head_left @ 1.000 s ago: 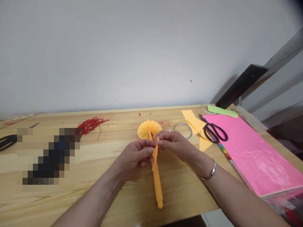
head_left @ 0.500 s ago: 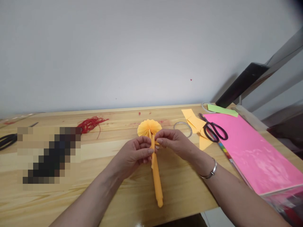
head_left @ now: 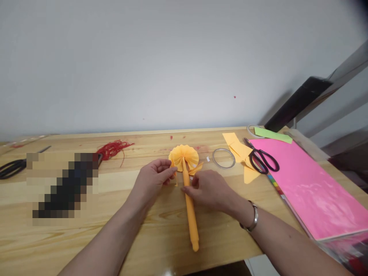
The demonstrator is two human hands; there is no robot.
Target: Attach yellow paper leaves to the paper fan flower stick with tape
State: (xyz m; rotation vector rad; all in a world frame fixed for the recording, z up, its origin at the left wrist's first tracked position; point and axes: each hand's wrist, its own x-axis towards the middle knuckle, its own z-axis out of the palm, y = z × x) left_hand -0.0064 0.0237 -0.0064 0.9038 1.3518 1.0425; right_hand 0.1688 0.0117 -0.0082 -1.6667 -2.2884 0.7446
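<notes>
A yellow-orange pleated paper fan [head_left: 188, 154] lies spread in a rounded shape on the wooden table. Its rolled paper handle [head_left: 191, 218] runs down toward me. My left hand [head_left: 156, 173] pinches a narrow folded orange paper piece [head_left: 173, 168] at the fan's left end, with a thin bit hanging below. Curled at the upper part of the handle is my right hand [head_left: 208, 188], its thumb tip over the handle; the other fingertips are partly hidden. An orange flap [head_left: 196, 168] sticks out to the right, just above this hand.
Right of the fan are a ring of wire [head_left: 223, 158], orange paper scraps [head_left: 236, 148], black-handled scissors [head_left: 263, 161] and a pink paper pack [head_left: 301, 180] with a green strip [head_left: 273, 135]. Leftward lie red threads [head_left: 113, 149], a blurred dark object [head_left: 64, 191] and other scissors [head_left: 14, 168].
The folded orange strip at the handle has come apart to left and right. My left hand has moved left with one piece; my right hand has dropped lower onto the handle.
</notes>
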